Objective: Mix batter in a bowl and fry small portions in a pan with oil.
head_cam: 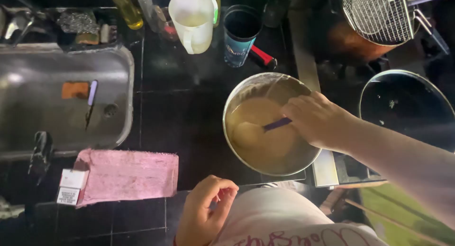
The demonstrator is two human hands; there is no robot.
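A steel bowl [231, 105] of pale tan batter stands on the black counter, right of centre. My right hand [316, 119] reaches over its right rim and grips a purple-handled spoon [276, 124], whose head is sunk in the batter. My left hand [204, 210] rests low near my body at the counter's front edge, fingers loosely curled, holding nothing.
A steel sink [52, 123] at left holds an orange sponge [75, 89] and a knife [90, 104]. A pink cloth [128, 175] and a small carton [71, 186] lie before it. White jug [193, 23], dark cup [239, 35], wire basket [377, 14] at back; dark pan [407, 106] at right.
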